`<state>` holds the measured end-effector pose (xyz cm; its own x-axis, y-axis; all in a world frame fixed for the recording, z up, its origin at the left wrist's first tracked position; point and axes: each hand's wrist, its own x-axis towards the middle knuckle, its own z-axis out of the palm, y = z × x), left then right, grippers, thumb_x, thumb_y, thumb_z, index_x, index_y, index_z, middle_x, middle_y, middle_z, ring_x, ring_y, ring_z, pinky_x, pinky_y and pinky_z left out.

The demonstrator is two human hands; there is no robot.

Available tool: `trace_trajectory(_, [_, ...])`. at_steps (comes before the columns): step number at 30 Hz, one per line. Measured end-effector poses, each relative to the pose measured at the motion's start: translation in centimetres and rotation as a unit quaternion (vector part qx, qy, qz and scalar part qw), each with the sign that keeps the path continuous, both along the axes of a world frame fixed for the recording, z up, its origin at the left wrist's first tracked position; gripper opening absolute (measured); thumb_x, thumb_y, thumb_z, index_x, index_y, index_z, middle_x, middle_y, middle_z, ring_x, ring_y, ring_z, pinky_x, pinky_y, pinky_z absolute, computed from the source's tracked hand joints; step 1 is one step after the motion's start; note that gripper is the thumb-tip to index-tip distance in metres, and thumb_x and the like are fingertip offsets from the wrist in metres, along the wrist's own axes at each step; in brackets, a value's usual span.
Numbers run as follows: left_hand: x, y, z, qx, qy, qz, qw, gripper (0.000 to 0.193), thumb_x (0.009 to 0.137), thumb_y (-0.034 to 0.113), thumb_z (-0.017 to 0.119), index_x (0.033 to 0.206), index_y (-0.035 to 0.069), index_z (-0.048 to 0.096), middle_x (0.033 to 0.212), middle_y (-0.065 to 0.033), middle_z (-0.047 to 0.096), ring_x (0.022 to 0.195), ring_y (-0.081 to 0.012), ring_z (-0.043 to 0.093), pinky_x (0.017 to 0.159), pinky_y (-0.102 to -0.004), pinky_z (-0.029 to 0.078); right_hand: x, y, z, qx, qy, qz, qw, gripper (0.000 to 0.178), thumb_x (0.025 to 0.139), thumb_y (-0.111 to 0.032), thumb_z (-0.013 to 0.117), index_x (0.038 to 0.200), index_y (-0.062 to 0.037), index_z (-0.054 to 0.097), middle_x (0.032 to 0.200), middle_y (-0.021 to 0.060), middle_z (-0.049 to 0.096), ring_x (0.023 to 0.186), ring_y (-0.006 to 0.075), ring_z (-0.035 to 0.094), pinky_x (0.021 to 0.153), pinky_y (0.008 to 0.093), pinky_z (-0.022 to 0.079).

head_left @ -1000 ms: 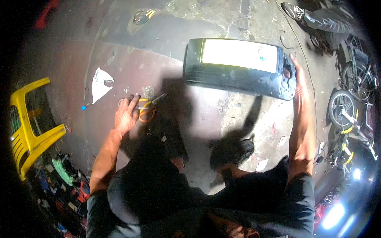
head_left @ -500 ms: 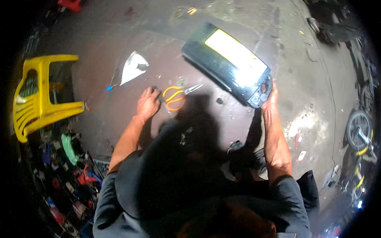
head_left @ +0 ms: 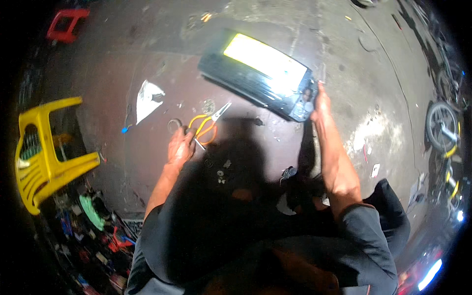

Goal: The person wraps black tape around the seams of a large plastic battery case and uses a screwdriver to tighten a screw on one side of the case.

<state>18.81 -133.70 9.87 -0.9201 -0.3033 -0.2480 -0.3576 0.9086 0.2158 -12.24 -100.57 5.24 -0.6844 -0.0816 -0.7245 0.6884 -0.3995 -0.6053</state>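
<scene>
My right hand [head_left: 320,105] grips the near right end of a long black box with a yellow-edged label [head_left: 268,59], which looks like a battery pack. The box is tilted, and glare washes out the label. My left hand [head_left: 181,146] is low over the floor with its fingers curled, beside the handles of yellow-handled scissors [head_left: 202,129]. A thin metal rod [head_left: 200,144] sticks out by its fingers; what the fingers close on is hidden. Just beyond the fingertips lies a ring-shaped thing [head_left: 174,125].
A yellow plastic chair [head_left: 46,152] lies on its side at the left, and a red stool [head_left: 68,24] stands farther back. Torn white plastic [head_left: 149,101] lies on the floor. Tools and clutter [head_left: 98,246] fill the lower left. A wheel [head_left: 442,128] is at the right.
The view has shifted, so most things sit farther left and lower. My left hand has moved slightly right toward the scissors, uncovering the ring. My right hand still holds the box.
</scene>
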Motion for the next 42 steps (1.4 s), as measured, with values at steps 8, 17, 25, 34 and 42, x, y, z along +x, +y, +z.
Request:
trace_trajectory(8, [-7.2, -1.0, 8.5, 0.194, 0.055, 0.162, 0.966, 0.037, 0.09, 0.031, 0.062, 0.108, -0.002, 0.059, 0.098, -0.024, 0.065, 0.096, -0.0378, 0.064, 0.08, -0.0402, 0.049, 3.2, -1.0, 1.2, -0.051, -0.035, -0.055, 0.997, 0.036, 0.099, -0.038, 0.044, 0.09, -0.0078, 0.062, 0.067, 0.0006, 0.052, 0.054, 0.0117, 0.045, 0.046, 0.0272, 0.041])
trace_trajectory(17, [-26.5, 10.4, 18.3, 0.076, -0.121, -0.266, 0.953, 0.033, 0.089, 0.021, 0.056, 0.114, 0.002, 0.049, 0.106, -0.0251, 0.061, 0.099, -0.0435, 0.059, 0.084, -0.0484, 0.046, 3.4, -1.1, 0.9, -0.046, -0.051, -0.062, 0.996, 0.037, 0.1, -0.039, 0.042, 0.092, -0.0081, 0.061, 0.062, 0.0006, 0.052, 0.05, 0.0117, 0.046, 0.046, 0.0269, 0.041])
trace_trajectory(25, [-30.8, 17.8, 12.9, 0.088, -0.034, -0.322, 0.942, 0.037, 0.086, 0.019, 0.06, 0.119, 0.001, 0.057, 0.112, -0.0218, 0.061, 0.105, -0.0397, 0.057, 0.09, -0.0442, 0.046, 3.9, -0.7, -0.5, -0.046, 0.07, -0.012, 0.996, 0.033, 0.098, -0.038, 0.047, 0.093, -0.0078, 0.061, 0.07, 0.005, 0.059, 0.051, 0.0138, 0.052, 0.045, 0.0276, 0.043])
trace_trajectory(34, [-31.0, 19.2, 11.2, 0.047, -0.04, -0.327, 0.943, 0.021, 0.085, 0.017, 0.059, 0.1, 0.002, 0.059, 0.1, -0.0209, 0.063, 0.094, -0.038, 0.062, 0.083, -0.0458, 0.048, 3.8, -1.0, -0.1, -0.091, 0.01, -0.044, 0.995, 0.028, 0.097, -0.034, 0.048, 0.094, -0.0085, 0.059, 0.069, 0.0019, 0.056, 0.051, 0.0119, 0.049, 0.045, 0.0259, 0.041])
trace_trajectory(42, [-31.4, 20.5, 9.6, 0.038, -0.032, -0.348, 0.936, 0.017, 0.085, 0.016, 0.06, 0.092, 0.001, 0.058, 0.092, -0.0236, 0.063, 0.088, -0.0419, 0.061, 0.076, -0.0493, 0.048, 3.9, -0.8, -0.7, -0.089, 0.034, -0.04, 0.995, 0.035, 0.096, -0.035, 0.046, 0.083, -0.004, 0.056, 0.063, 0.0054, 0.053, 0.044, 0.0138, 0.046, 0.041, 0.0285, 0.037])
